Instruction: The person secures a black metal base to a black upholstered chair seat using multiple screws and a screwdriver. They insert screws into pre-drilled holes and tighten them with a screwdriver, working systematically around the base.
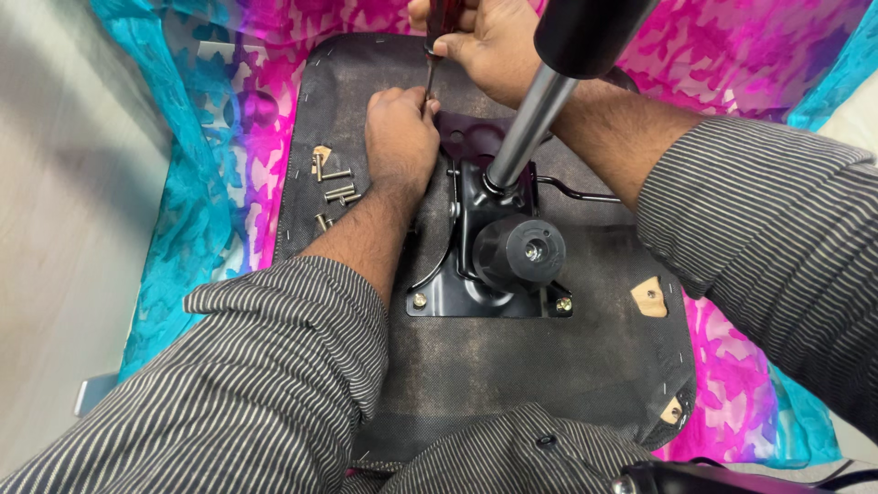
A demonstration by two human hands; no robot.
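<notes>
Pink and blue cloth (210,174) lies under an upturned chair seat (512,366). At twelve o'clock the right hand (489,46) grips a screwdriver (432,64), left hand (400,137) fingers pinched narrow around its tip beside the black metal plate (476,233). Should the tip slip, it could jab those fingers; loose bolts (334,187) at nine o'clock might roll away.

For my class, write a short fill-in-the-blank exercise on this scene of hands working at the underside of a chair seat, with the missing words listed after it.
1. The right hand grips the handle of a ______, whose shaft points down at the black metal plate.
2. The left hand steadies the tool's ______ near its tip.
3. Loose bolts lie on the seat underside to the ______ of the left hand.
4. Both forearms wear ______ sleeves.

Missing words: screwdriver; shaft; left; striped
</notes>
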